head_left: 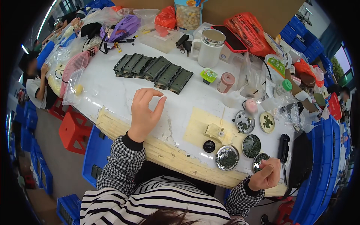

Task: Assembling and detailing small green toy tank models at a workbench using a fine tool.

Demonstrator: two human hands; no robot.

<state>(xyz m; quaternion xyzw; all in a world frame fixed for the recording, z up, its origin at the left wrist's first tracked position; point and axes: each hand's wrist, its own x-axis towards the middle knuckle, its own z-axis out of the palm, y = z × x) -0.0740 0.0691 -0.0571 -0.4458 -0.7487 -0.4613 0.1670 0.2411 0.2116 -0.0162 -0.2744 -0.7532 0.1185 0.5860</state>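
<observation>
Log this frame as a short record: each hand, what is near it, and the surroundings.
Left hand: raised, thumb and fingers apart, nothing visible in it
Nearest left hand: row of dark green pieces
Right hand: fingers curled, hiding part of a dish of green bits; contents unclear
Between hands: beige block on yellow sheet
Far side of table: mug
Floor, left: red stool
</observation>
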